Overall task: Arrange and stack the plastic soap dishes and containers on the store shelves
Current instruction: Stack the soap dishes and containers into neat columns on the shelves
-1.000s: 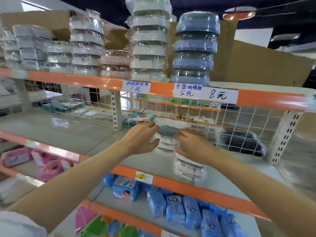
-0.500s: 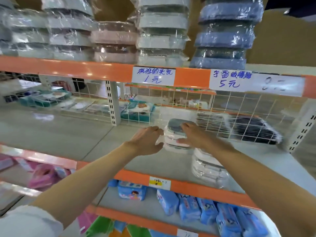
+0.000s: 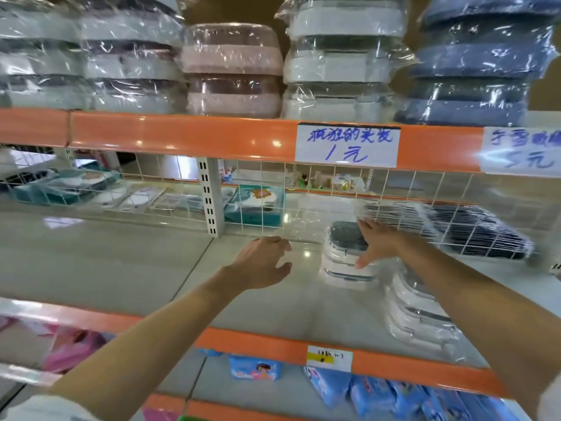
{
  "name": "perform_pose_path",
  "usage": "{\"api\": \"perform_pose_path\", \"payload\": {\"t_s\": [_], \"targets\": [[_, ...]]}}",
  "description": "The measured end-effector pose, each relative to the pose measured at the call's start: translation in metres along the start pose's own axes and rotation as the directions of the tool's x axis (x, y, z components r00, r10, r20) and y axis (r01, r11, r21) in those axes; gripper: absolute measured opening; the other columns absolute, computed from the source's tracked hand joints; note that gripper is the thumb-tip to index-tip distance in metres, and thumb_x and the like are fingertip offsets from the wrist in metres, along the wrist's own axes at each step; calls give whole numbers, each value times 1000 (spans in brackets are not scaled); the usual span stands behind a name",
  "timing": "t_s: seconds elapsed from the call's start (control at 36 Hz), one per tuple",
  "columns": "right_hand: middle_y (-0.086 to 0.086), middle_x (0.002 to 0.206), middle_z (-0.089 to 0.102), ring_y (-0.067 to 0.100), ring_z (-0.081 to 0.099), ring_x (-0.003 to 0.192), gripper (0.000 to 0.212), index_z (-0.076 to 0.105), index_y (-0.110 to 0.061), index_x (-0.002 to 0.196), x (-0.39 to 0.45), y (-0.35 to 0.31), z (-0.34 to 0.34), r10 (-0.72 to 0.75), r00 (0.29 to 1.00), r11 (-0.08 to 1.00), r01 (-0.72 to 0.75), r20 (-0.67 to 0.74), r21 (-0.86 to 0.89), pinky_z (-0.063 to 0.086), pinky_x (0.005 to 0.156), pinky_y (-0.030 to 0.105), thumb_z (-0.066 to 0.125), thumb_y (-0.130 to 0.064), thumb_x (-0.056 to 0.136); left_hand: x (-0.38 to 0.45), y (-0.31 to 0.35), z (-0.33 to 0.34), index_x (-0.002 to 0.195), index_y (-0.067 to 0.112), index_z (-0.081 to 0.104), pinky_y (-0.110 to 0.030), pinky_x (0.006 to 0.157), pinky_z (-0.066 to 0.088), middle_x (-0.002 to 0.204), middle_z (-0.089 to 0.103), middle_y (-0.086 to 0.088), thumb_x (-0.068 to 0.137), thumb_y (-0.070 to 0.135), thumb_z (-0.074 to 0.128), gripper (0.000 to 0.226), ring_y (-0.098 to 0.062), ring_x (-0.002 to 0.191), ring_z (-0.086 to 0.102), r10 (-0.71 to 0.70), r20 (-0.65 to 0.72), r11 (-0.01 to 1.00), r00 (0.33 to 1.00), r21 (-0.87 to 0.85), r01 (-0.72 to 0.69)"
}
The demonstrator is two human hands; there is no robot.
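Wrapped white soap dishes (image 3: 346,259), grey-lidded, stacked upright on middle shelf (image 3: 121,268)

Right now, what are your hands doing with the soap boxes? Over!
Left hand open, off the stack. Right hand open, fingers flat on the wrapped soap-dish stack. Second wrapped stack sits close beside it.

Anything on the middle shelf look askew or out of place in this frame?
Yes. One wrapped stack of soap dishes near the shelf's front edge lies tipped on its side, while the stack under the right hand stands upright. The left hand hovers beside it, touching nothing.
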State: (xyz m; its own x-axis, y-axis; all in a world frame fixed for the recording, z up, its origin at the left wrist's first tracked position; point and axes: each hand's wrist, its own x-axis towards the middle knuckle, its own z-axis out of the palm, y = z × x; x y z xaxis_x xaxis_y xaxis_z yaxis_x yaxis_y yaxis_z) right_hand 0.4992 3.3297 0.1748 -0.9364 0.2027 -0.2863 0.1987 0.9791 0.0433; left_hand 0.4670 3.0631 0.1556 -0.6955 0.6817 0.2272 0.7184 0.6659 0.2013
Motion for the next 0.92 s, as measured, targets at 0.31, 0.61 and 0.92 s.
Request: {"api": "perform_pose_path", "payload": {"t_s": [0.31,0.61,0.92], "targets": [[9,133,32,25,37,121,102,23,-9,142,-13,-49,10,-219,951,973,197,-220,-121,27,108,38,72,-61,69,25,-27,-9,113,5,63,-31,92,47,115,64,-8,98,17,46,26,-23,105,60,-28,-35,997,999,-78,26],[8,144,25,24,27,131,110,16,-9,146,-81,-15,-8,-156,942,987,140,-298,-75,24,112,33,73,-62,68,85,9,25,122,0,58,-30,98,41,125,60,-16,100,14,42,31,-27,113,56,14,47,982,999,-189,-5],[5,145,23,23,23,133,110,16,-11,147,-146,41,7,101,959,990,-72,-264,119,23,112,33,74,-61,67,124,67,66,148,6,23,-29,110,22,152,26,-15,91,41,60,77,-28,139,28,126,390,989,912,-126,-82]]}}
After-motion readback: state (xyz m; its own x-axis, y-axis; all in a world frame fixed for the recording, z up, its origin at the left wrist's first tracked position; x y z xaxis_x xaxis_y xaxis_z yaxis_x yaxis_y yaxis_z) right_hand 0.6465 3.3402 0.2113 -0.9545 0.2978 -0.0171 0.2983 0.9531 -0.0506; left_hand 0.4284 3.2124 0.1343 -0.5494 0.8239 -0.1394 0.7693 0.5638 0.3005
